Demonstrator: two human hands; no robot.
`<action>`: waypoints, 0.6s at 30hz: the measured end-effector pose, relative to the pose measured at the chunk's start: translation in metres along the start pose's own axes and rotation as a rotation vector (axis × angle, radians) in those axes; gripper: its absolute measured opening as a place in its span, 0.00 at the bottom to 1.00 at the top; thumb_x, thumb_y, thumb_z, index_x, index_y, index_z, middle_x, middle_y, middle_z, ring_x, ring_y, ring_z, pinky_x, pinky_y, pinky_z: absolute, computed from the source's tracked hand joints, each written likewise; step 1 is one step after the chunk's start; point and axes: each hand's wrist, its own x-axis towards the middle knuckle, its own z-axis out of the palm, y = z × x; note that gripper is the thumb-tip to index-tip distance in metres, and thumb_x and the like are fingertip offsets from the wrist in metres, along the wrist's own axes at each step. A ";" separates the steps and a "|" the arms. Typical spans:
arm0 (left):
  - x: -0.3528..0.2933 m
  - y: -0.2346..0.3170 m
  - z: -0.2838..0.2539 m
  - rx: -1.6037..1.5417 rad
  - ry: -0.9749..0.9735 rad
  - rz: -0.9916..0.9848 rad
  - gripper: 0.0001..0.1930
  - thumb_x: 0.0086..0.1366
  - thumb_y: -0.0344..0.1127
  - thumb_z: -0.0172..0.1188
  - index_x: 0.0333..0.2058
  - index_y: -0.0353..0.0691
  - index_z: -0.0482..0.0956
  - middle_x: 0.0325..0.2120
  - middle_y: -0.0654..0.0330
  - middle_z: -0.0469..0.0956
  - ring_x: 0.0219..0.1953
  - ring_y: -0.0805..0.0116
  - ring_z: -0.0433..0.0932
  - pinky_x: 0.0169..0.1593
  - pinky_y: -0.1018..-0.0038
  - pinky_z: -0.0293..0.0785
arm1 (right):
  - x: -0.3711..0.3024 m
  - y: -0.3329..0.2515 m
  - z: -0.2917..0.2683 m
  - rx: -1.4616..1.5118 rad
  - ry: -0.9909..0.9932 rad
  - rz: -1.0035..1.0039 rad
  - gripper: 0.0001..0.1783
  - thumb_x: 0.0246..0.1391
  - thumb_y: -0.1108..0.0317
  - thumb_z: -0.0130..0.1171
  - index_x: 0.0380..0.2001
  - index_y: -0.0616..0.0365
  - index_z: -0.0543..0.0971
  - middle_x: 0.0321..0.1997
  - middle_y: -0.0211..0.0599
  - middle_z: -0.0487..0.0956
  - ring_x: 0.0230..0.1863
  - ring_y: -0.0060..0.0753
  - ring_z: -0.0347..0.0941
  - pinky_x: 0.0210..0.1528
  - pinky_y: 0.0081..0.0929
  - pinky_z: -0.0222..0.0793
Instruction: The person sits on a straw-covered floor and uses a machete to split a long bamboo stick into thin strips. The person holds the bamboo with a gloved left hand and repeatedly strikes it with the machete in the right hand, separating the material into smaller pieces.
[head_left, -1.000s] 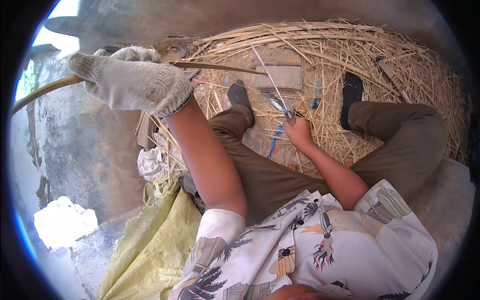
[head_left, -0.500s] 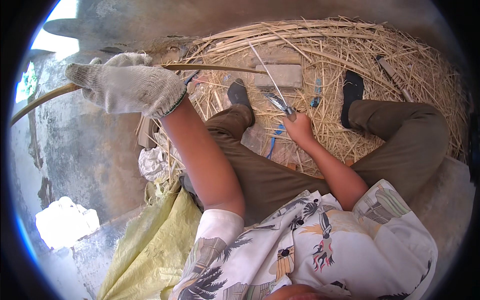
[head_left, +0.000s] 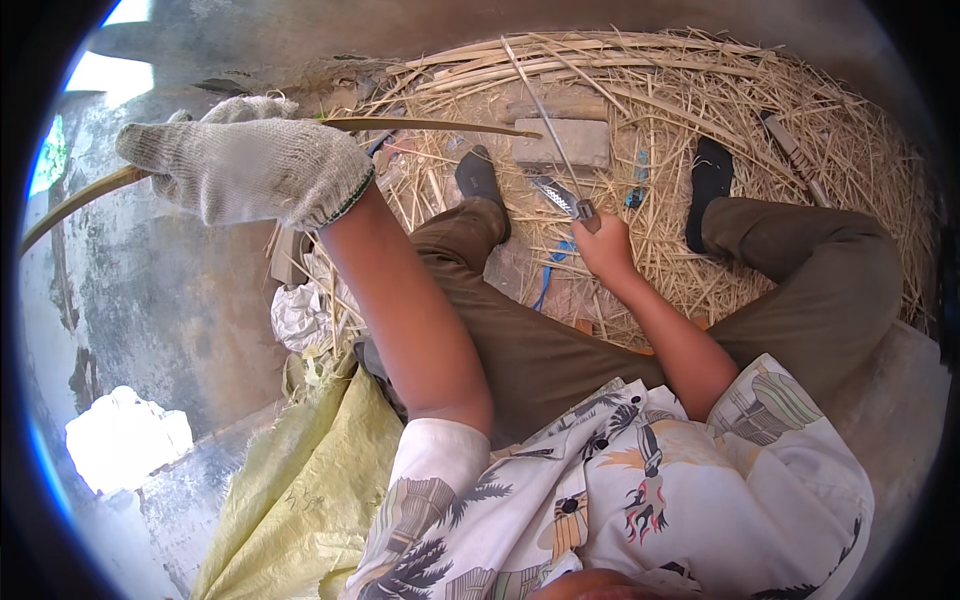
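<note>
My left hand [head_left: 245, 165], in a knitted off-white glove, is closed around a long, thin brown strip [head_left: 430, 125] resembling split bamboo. One end of the strip runs out to the left edge, while its other end points right, near the brick. Bare and wrapped around a handle, my right hand [head_left: 605, 248] holds a knife with a long thin blade [head_left: 545, 120] pointing up and away. The blade crosses in front of the brick, and its gap from the strip's end is hard to judge. A short patterned metal piece [head_left: 556, 196] shows beside the knife's handle; whether it is attached I cannot tell.
A grey brick [head_left: 575, 145] lies between my feet, with a wooden piece [head_left: 550, 108] behind it. Straw and thin strips [head_left: 800, 110] cover the ground. A brown-handled tool [head_left: 790, 155] lies at the right. A yellow-green sack [head_left: 310, 470] sits at lower left by the wall [head_left: 180, 300].
The knife blade has swung up and away, and its tip now reaches farther toward the back. My gloved left hand has shifted slightly left, still holding the strip.
</note>
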 end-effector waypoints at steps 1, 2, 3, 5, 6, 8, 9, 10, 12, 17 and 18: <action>0.002 -0.002 0.000 0.037 -0.009 0.053 0.25 0.71 0.55 0.50 0.43 0.33 0.65 0.15 0.58 0.71 0.09 0.72 0.67 0.11 0.79 0.67 | 0.003 0.009 0.002 -0.115 -0.055 0.069 0.13 0.48 0.64 0.58 0.21 0.66 0.76 0.19 0.47 0.77 0.23 0.38 0.75 0.31 0.37 0.70; 0.003 -0.003 0.001 0.072 -0.018 0.106 0.25 0.71 0.55 0.50 0.44 0.32 0.66 0.15 0.58 0.71 0.09 0.72 0.67 0.11 0.79 0.67 | 0.006 0.019 0.004 -0.229 -0.109 0.139 0.13 0.48 0.65 0.58 0.20 0.66 0.76 0.19 0.47 0.77 0.23 0.37 0.75 0.32 0.37 0.70; 0.005 -0.003 -0.002 0.020 -0.026 0.057 0.25 0.71 0.55 0.50 0.44 0.33 0.66 0.15 0.57 0.71 0.10 0.72 0.67 0.11 0.79 0.67 | 0.006 0.017 0.003 -0.227 -0.111 0.136 0.12 0.48 0.65 0.58 0.20 0.65 0.75 0.18 0.45 0.76 0.22 0.36 0.74 0.29 0.37 0.70; 0.008 -0.004 -0.010 -0.085 -0.044 -0.041 0.25 0.71 0.54 0.50 0.45 0.33 0.66 0.16 0.57 0.72 0.10 0.71 0.68 0.12 0.79 0.68 | 0.005 0.014 0.001 -0.222 -0.114 0.132 0.12 0.48 0.67 0.57 0.18 0.63 0.73 0.16 0.40 0.74 0.18 0.32 0.72 0.25 0.37 0.69; 0.012 -0.007 -0.013 -0.082 -0.046 -0.008 0.25 0.71 0.54 0.49 0.46 0.33 0.67 0.16 0.56 0.73 0.10 0.71 0.69 0.12 0.79 0.69 | 0.005 0.007 -0.003 -0.008 -0.204 0.276 0.11 0.48 0.67 0.58 0.18 0.61 0.72 0.15 0.37 0.72 0.16 0.30 0.69 0.22 0.35 0.66; 0.017 -0.019 -0.020 -0.072 -0.049 0.047 0.25 0.72 0.55 0.48 0.47 0.34 0.67 0.17 0.56 0.74 0.11 0.70 0.70 0.13 0.79 0.70 | 0.001 -0.009 -0.010 0.424 -0.376 0.572 0.12 0.48 0.68 0.60 0.18 0.58 0.69 0.14 0.29 0.68 0.12 0.26 0.65 0.15 0.30 0.60; 0.018 -0.025 -0.024 -0.112 -0.053 0.014 0.24 0.72 0.55 0.48 0.47 0.35 0.67 0.17 0.56 0.74 0.11 0.70 0.70 0.13 0.79 0.70 | 0.000 -0.011 -0.009 0.427 -0.334 0.524 0.12 0.48 0.68 0.59 0.17 0.57 0.69 0.14 0.30 0.68 0.11 0.25 0.64 0.13 0.29 0.59; 0.018 -0.031 -0.027 -0.152 -0.057 -0.019 0.24 0.72 0.55 0.48 0.47 0.36 0.68 0.18 0.56 0.75 0.11 0.70 0.70 0.13 0.78 0.70 | -0.002 -0.013 -0.006 0.429 -0.294 0.475 0.12 0.49 0.67 0.59 0.17 0.57 0.70 0.14 0.30 0.69 0.10 0.23 0.63 0.11 0.28 0.58; 0.025 -0.037 -0.034 -0.232 -0.103 -0.063 0.24 0.71 0.55 0.48 0.47 0.37 0.68 0.18 0.57 0.75 0.11 0.69 0.70 0.13 0.78 0.71 | -0.003 -0.016 -0.007 0.345 -0.213 0.328 0.13 0.49 0.66 0.59 0.18 0.60 0.72 0.15 0.30 0.70 0.12 0.25 0.65 0.15 0.30 0.62; 0.035 -0.033 -0.041 -0.268 -0.194 -0.104 0.22 0.71 0.56 0.48 0.46 0.41 0.68 0.19 0.57 0.76 0.10 0.68 0.70 0.13 0.77 0.70 | -0.009 -0.013 -0.003 0.125 0.064 -0.042 0.13 0.49 0.64 0.58 0.22 0.64 0.76 0.17 0.34 0.75 0.21 0.32 0.74 0.30 0.34 0.69; 0.026 -0.031 -0.030 -0.215 -0.165 -0.066 0.22 0.71 0.56 0.48 0.46 0.41 0.68 0.19 0.57 0.76 0.10 0.68 0.70 0.13 0.77 0.71 | -0.005 0.000 -0.004 0.069 0.060 -0.017 0.12 0.48 0.64 0.58 0.22 0.64 0.76 0.17 0.34 0.75 0.21 0.32 0.74 0.29 0.35 0.69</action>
